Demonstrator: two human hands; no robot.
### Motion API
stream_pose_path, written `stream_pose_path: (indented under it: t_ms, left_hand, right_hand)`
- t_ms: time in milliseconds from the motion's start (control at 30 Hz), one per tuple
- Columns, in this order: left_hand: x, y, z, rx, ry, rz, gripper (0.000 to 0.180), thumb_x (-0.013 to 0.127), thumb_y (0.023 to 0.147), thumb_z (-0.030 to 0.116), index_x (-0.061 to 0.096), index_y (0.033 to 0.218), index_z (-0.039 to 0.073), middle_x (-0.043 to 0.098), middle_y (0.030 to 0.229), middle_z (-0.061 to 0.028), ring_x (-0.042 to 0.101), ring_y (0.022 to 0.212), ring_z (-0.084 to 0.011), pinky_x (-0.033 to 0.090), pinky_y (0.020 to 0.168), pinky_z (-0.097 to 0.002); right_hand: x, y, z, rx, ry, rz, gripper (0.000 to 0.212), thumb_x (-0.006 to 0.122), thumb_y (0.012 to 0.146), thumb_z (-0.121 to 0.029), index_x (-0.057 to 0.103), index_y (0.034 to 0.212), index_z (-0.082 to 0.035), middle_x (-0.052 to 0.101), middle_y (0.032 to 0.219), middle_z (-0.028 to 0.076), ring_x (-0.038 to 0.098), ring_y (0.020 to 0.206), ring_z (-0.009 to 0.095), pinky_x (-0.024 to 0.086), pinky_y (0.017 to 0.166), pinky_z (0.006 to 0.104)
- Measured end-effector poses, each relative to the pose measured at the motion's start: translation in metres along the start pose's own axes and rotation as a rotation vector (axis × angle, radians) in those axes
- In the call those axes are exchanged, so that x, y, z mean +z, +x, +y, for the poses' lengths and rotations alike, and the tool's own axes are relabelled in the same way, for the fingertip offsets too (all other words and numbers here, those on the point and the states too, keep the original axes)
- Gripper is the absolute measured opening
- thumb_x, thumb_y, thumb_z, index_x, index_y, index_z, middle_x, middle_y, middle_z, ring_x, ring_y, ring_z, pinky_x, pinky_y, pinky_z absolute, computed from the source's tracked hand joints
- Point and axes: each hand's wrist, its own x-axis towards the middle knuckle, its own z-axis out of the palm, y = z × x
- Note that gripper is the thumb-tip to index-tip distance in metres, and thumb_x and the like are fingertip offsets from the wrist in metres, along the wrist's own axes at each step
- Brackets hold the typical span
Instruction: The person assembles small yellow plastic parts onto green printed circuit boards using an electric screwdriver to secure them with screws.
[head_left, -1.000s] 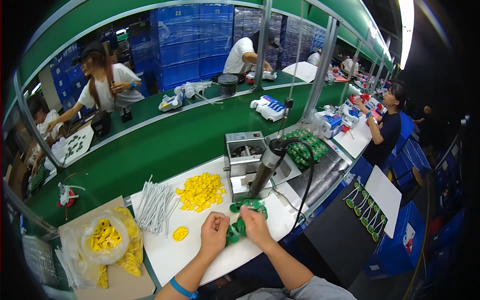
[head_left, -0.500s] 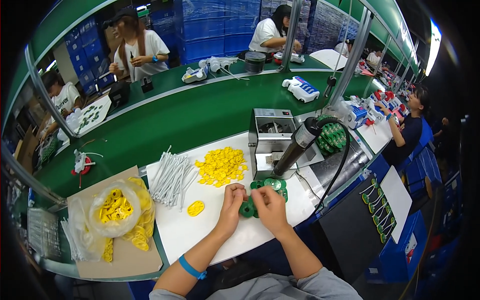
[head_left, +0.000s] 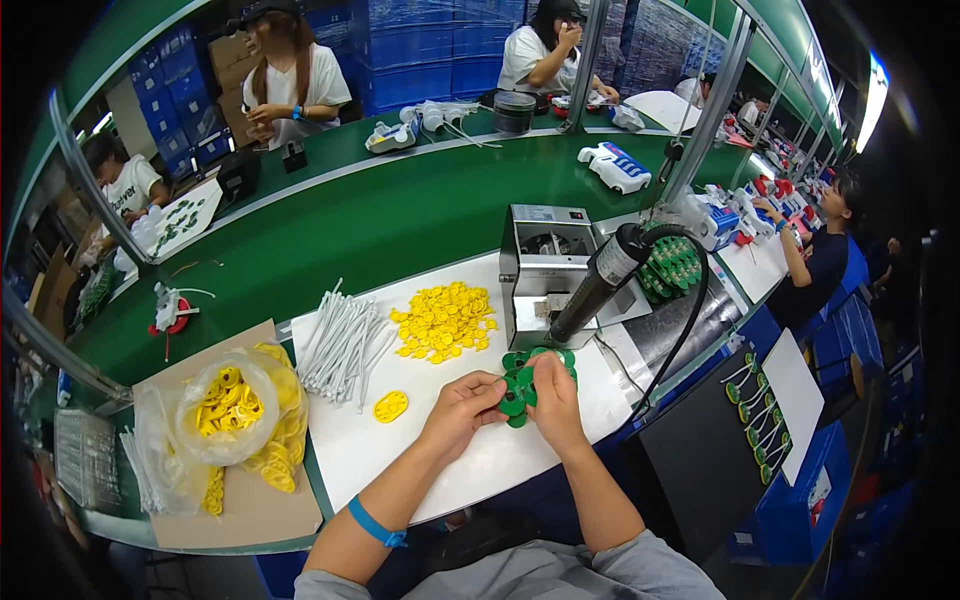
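Both my hands meet low over the white work sheet, just in front of a metal machine. My left hand (head_left: pixel 464 410) is closed, its fingertips pinching a green round circuit board (head_left: pixel 513 402) at its left side. My right hand (head_left: pixel 556 408) grips the same green board from the right, thumb and fingers pressed together. More green round boards (head_left: pixel 566 358) lie just behind my fingers, partly hidden by them. Left of my left hand lies a single yellow oval plastic piece (head_left: pixel 391 406). A heap of small yellow plastic parts (head_left: pixel 445 322) sits farther back.
White thin sticks (head_left: pixel 342 345) lie bundled on the left. A plastic bag of yellow parts (head_left: pixel 232 420) rests on cardboard (head_left: pixel 260 525). The metal machine (head_left: pixel 530 305) and a black cylindrical tool (head_left: pixel 597 285) with a cable stand ahead. A white-and-blue toy (head_left: pixel 614 167) lies on the green belt.
My left hand has turned and lowered slightly, and the green board between my hands shows more openly. Across the belt, one co-worker has raised a hand toward the head.
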Motion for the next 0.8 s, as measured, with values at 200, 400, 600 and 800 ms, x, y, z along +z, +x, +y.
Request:
stream_pose_path:
  t_ms: [200, 400, 600, 800]
  left_hand:
    - [-0.014, 0.007, -0.003, -0.078, -0.116, -0.099, 0.011, 0.063, 0.099, 0.013, 0.065, 0.107, 0.005, 0.07, 0.099, -0.0055, 0.069, 0.089, -0.0143, 0.059, 0.08, -0.0297]
    - [-0.012, 0.01, -0.002, -0.078, -0.089, -0.094, 0.017, 0.065, 0.098, 0.013, 0.066, 0.112, 0.003, 0.07, 0.101, -0.0062, 0.069, 0.09, -0.0152, 0.058, 0.082, -0.0302]
    - [-0.021, 0.025, -0.01, 0.479, 0.628, 0.292, 0.022, 0.067, 0.095, 0.009, 0.067, 0.114, -0.002, 0.068, 0.095, -0.0077, 0.065, 0.079, -0.0137, 0.053, 0.073, -0.0244]
    - [-0.004, 0.021, -0.006, 0.55, 1.001, 0.33, 0.038, 0.072, 0.088, 0.01, 0.064, 0.124, -0.001, 0.062, 0.104, -0.0152, 0.064, 0.089, -0.0243, 0.052, 0.08, -0.03]
  right_hand:
    - [0.0, 0.003, -0.01, 0.176, 0.193, -0.023, 0.036, 0.043, 0.108, -0.044, 0.054, 0.095, -0.013, 0.05, 0.069, -0.006, 0.04, 0.049, 0.002, 0.027, 0.041, 0.0198]
    - [-0.009, -0.001, -0.015, 0.276, 0.338, -0.011, 0.031, 0.045, 0.108, -0.038, 0.055, 0.098, -0.011, 0.049, 0.071, -0.006, 0.042, 0.054, 0.002, 0.031, 0.045, 0.0209]
    - [-0.053, 0.009, -0.009, -0.145, -0.678, 0.425, 0.026, 0.059, 0.102, -0.027, 0.062, 0.101, -0.001, 0.052, 0.057, 0.003, 0.046, 0.049, 0.011, 0.035, 0.047, 0.0302]
    - [-0.061, 0.01, -0.004, -0.059, -0.905, 0.469, 0.038, 0.066, 0.096, -0.024, 0.059, 0.123, 0.001, 0.057, 0.059, 0.009, 0.053, 0.049, 0.018, 0.04, 0.051, 0.0327]
